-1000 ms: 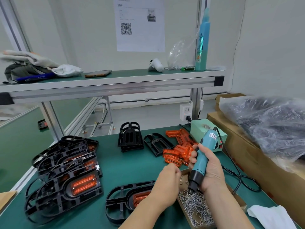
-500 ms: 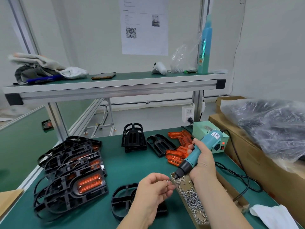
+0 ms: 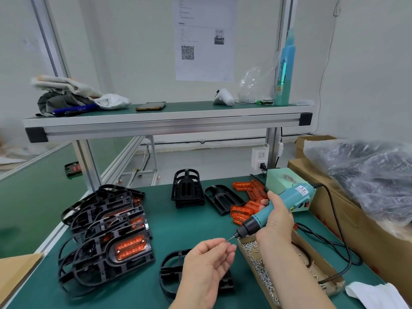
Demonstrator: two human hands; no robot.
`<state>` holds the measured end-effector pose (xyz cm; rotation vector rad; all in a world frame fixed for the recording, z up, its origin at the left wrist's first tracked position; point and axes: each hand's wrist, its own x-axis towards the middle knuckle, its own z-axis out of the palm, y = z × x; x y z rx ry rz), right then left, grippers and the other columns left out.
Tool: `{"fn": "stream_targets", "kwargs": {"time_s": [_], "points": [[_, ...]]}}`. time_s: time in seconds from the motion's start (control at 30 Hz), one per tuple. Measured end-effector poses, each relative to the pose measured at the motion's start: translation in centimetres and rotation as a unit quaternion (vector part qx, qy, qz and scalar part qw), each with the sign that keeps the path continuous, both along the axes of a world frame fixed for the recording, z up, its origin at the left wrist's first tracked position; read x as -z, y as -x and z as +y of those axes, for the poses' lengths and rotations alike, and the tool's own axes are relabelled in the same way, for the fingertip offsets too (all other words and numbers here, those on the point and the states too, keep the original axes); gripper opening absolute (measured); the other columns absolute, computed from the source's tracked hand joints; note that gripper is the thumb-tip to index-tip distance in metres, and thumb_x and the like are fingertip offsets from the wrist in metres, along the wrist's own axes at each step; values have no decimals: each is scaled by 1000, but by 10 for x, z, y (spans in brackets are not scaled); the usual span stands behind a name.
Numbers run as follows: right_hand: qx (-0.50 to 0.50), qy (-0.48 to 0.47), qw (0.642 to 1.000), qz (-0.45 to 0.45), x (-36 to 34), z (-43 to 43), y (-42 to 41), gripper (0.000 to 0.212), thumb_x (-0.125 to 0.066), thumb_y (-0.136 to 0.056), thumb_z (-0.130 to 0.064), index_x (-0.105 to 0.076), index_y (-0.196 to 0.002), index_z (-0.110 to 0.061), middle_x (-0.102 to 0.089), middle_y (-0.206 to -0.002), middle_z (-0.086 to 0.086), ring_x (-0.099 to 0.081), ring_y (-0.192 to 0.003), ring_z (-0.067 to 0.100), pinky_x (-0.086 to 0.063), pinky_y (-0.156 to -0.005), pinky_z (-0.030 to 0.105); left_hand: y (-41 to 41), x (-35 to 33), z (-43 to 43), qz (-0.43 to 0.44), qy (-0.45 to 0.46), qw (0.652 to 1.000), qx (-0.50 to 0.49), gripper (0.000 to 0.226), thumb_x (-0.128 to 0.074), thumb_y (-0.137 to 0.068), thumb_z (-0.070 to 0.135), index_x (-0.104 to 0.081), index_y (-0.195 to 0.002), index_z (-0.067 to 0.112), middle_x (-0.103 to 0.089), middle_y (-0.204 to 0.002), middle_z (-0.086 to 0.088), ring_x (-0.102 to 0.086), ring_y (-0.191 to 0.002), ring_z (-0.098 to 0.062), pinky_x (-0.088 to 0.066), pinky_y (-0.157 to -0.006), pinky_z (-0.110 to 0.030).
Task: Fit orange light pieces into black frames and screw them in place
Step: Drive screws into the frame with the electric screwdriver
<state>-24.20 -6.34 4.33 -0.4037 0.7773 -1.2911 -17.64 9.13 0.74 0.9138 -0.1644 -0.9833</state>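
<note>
My right hand (image 3: 277, 221) grips a teal electric screwdriver (image 3: 281, 207), its bit pointing down-left. My left hand (image 3: 208, 262) pinches a small screw (image 3: 227, 240) at the bit's tip. Under my left hand lies a black frame (image 3: 169, 270) on the green table; whether its orange piece is in it is hidden. A pile of loose orange light pieces (image 3: 247, 197) lies behind my right hand. At the left is a heap of black frames with orange pieces fitted (image 3: 107, 237).
A cardboard tray of screws (image 3: 265, 270) lies under my right forearm. Two empty black frames (image 3: 188, 189) stand mid-table beside a green power box (image 3: 283, 181). A bagged heap in cardboard boxes (image 3: 367, 175) fills the right side. A shelf (image 3: 167, 123) spans overhead.
My right hand lifted the screwdriver out of the screw tray and tilted its bit to the left. My left hand turned palm up and brought a screw to the bit.
</note>
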Motion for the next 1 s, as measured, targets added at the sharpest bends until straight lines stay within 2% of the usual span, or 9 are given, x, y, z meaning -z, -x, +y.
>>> {"fn": "stream_targets", "kwargs": {"time_s": [0.13, 0.27, 0.47, 0.57, 0.67, 0.73, 0.83, 0.9, 1.0], "points": [[5, 5, 1000, 21, 3, 2, -1, 27, -79, -84, -19, -60, -104, -19, -66, -76, -2, -64, -65, 8, -52, -67, 29, 5, 1, -1, -24, -20, 999, -18, 10, -61, -85, -17, -61, -94, -14, -70, -86, -31, -74, -78, -34, -60, -60, -29], [11, 5, 999, 38, 6, 5, -2, 24, -79, -84, -19, -61, -101, -18, -66, -72, -4, -64, -62, 7, -52, -67, 30, 9, 7, -3, -58, -36, 996, -48, 9, -64, -84, -17, -63, -92, -13, -70, -81, -27, -74, -78, -33, -60, -61, -28], [8, 5, 998, 57, 11, 4, -2, 28, -79, -84, -23, -60, -105, -20, -68, -79, -3, -65, -74, 11, -52, -72, 35, 8, 14, -7, -102, -49, 991, -72, 8, -66, -83, -17, -66, -83, -9, -71, -77, -22, -74, -78, -34, -60, -62, -27], [13, 0, 998, 63, 12, 4, -2, 29, -79, -84, -24, -60, -105, -21, -67, -78, -3, -65, -71, 10, -51, -68, 33, 7, 18, -8, -157, -65, 982, -83, 13, -67, -83, -16, -68, -78, -3, -72, -74, -19, -74, -77, -32, -60, -67, -29], [12, -13, 998, 63, 13, 2, -3, 32, -79, -83, -22, -60, -109, -19, -67, -81, -1, -64, -72, 11, -50, -65, 32, 6, 23, -8, -274, -90, 952, -102, 25, -71, -82, -9, -72, -71, 13, -73, -73, -14, -69, -70, -22, -56, -71, -35], [13, -22, 998, 58, 14, 3, -4, 33, -79, -82, -20, -60, -109, -18, -66, -79, -2, -63, -71, 11, -51, -65, 33, 6, 24, -7, -322, -99, 935, -109, 27, -73, -81, -4, -73, -70, 21, -72, -72, -13, -61, -66, -17, -51, -68, -37], [13, -27, 998, 55, 14, 5, -6, 32, -78, -83, -19, -62, -111, -16, -65, -75, -4, -62, -68, 10, -49, -63, 31, 4, 23, -6, -314, -87, 940, -105, 28, -72, -82, -5, -73, -71, 20, -73, -74, -13, -67, -70, -21, -52, -70, -37], [16, -37, 998, 48, 14, 4, -5, 35, -77, -84, -18, -63, -116, -13, -66, -75, -4, -61, -66, 9, -49, -62, 30, 4, 22, -5, -284, -72, 951, -99, 24, -70, -83, -8, -73, -74, 14, -75, -77, -13, -74, -79, -24, -55, -72, -33], [17, -52, 998, 34, 13, 2, -4, 38, -76, -85, -17, -62, -120, -10, -65, -77, -3, -61, -65, 9, -50, -64, 30, 6, 22, -7, -249, -56, 962, -101, 16, -65, -86, -12, -70, -81, 3, -75, -79, -16, -75, -81, -27, -56, -71, -31]]}}
